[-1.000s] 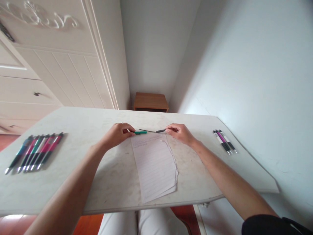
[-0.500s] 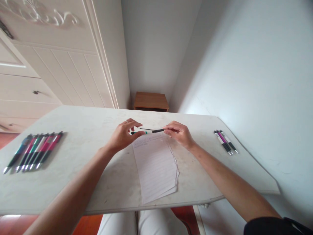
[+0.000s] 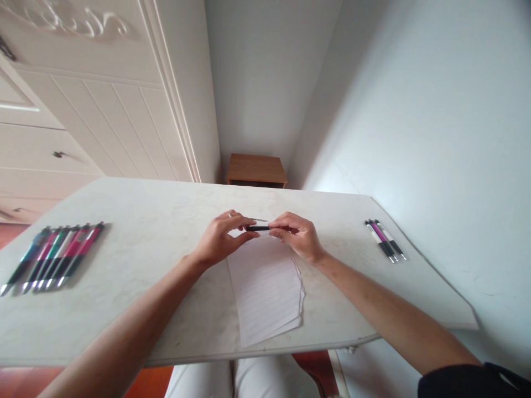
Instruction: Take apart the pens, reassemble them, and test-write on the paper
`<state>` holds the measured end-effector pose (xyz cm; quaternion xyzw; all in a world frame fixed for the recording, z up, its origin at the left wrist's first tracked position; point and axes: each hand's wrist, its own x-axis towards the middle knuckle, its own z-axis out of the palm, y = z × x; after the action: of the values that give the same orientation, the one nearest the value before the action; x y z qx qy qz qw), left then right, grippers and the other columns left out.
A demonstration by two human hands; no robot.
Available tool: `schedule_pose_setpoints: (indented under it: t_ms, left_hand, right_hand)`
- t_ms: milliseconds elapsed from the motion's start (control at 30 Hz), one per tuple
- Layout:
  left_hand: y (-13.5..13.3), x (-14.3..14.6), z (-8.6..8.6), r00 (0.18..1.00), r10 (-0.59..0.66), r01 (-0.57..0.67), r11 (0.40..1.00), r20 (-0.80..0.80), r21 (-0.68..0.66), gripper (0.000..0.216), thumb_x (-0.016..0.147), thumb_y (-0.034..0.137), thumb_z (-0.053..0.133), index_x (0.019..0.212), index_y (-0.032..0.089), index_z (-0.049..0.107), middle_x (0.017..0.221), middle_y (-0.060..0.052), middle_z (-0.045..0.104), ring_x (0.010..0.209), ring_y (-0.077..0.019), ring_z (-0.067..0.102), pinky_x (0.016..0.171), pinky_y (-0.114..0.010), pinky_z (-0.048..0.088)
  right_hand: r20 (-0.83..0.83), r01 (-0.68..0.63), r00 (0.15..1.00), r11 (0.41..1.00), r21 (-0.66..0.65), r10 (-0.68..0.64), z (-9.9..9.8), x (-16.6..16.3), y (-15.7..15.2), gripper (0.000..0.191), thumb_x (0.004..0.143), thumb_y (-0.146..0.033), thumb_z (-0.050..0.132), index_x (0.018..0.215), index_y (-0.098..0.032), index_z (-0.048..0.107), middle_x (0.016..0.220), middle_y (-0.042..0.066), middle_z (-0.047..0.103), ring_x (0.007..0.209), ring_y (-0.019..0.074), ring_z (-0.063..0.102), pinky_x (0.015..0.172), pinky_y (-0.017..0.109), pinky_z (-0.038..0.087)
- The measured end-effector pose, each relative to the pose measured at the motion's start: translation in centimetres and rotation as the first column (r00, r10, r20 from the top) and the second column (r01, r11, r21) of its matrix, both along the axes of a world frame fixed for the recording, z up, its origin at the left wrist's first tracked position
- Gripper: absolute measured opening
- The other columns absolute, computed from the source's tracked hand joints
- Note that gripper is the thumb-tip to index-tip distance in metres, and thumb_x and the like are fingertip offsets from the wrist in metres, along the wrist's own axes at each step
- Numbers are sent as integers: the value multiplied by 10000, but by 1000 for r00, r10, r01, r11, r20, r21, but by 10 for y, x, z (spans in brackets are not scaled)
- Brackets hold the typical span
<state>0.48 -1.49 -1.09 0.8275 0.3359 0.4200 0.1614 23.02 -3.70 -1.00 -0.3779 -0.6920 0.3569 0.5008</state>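
Observation:
My left hand [image 3: 226,235] and my right hand [image 3: 297,235] face each other above the top of the lined paper [image 3: 267,293]. A short black pen part [image 3: 259,228] spans the gap between them. My right thumb and fingers pinch its right end. At its left end, my left thumb and forefinger close around it. A thin dark pen refill [image 3: 260,220] shows just behind it, partly covered by my left fingers; whether it is held or lying down, I cannot tell. The green pen part is hidden.
A row of several coloured pens [image 3: 56,257] lies at the left of the white table [image 3: 166,309]. Three pens [image 3: 385,240] lie at the right, near the wall. A white cabinet [image 3: 103,110] stands beyond the table, with a small wooden stand [image 3: 256,167] behind.
My left hand has moved right, and its fingers have closed at the black part's left end. The green part has gone out of sight. The refill shows further right.

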Motion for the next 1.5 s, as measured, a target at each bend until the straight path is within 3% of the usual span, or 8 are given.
schedule_pose_setpoints:
  t_ms: [233, 400, 500, 600, 767, 1100, 1300, 1500]
  left_hand:
    - [1, -1, 2, 998, 59, -59, 998, -15, -20, 151, 846, 352, 693, 848, 203, 722, 732, -20, 656, 710, -148, 590, 699, -261, 497]
    - [0, 0, 2, 997, 79, -79, 996, -13, 30, 126, 864, 316, 671, 846, 200, 719, 709, -13, 639, 687, -143, 567, 690, -255, 483]
    - [1, -1, 2, 997, 79, -78, 996, -14, 47, 118, 865, 306, 671, 849, 198, 715, 708, -12, 637, 686, -141, 564, 691, -253, 480]
    - [0, -1, 2, 996, 82, -80, 996, -27, 43, 125, 868, 314, 666, 844, 201, 713, 712, -15, 642, 695, -147, 570, 696, -260, 484]
    - [-2, 0, 3, 998, 62, -59, 994, -31, 88, 145, 882, 333, 655, 853, 200, 705, 726, -22, 655, 723, -155, 589, 700, -271, 486]
    - [-9, 4, 5, 997, -20, 27, 996, -80, 89, 189, 950, 315, 545, 866, 198, 666, 774, -41, 672, 761, -165, 589, 718, -288, 471]
    - [-11, 6, 7, 995, -80, 82, 996, -66, 37, 201, 955, 248, 484, 861, 189, 651, 769, -52, 659, 768, -173, 582, 713, -291, 469]
    - [-14, 6, 10, 996, -59, 57, 998, -61, -40, 271, 961, 274, 446, 753, 195, 600, 708, -38, 613, 726, -168, 549, 675, -286, 447]
  right_hand:
    - [-36, 47, 998, 997, -53, -49, -1, 3, 4, 295, 758, -479, 758, 856, -201, 748, 821, 38, 648, 560, 104, 531, 505, 257, 474]
    - [-92, -43, 995, 979, -198, 25, -7, 2, 7, 408, 726, -490, 782, 983, -182, 704, 752, 3, 613, 565, 96, 535, 519, 232, 477]
    - [-97, -51, 995, 971, -234, 29, -8, 3, 8, 468, 795, -575, 680, 1025, -168, 682, 778, 18, 628, 587, 100, 562, 567, 242, 492]
    - [-61, 3, 998, 973, -229, -18, -9, 5, 9, 510, 858, -641, 549, 926, -154, 686, 785, 38, 635, 580, 101, 559, 565, 243, 480]
    - [20, 19, 1000, 960, -280, -14, -10, 6, 7, 541, 881, -650, 502, 766, -147, 664, 653, 30, 590, 565, 112, 523, 531, 235, 431]
    - [190, 48, 981, 991, -126, -24, 5, 2, -4, 523, 929, -620, 424, 633, -195, 500, 582, -17, 453, 549, 113, 406, 551, 256, 361]
    - [184, 25, 983, 995, -96, -7, 10, 0, -7, 517, 932, -610, 422, 624, -201, 493, 602, -9, 471, 559, 119, 407, 586, 268, 370]
    - [207, -5, 978, 997, -76, 20, 9, 1, -8, 504, 944, -588, 418, 639, -196, 510, 607, -7, 469, 581, 125, 420, 593, 267, 364]
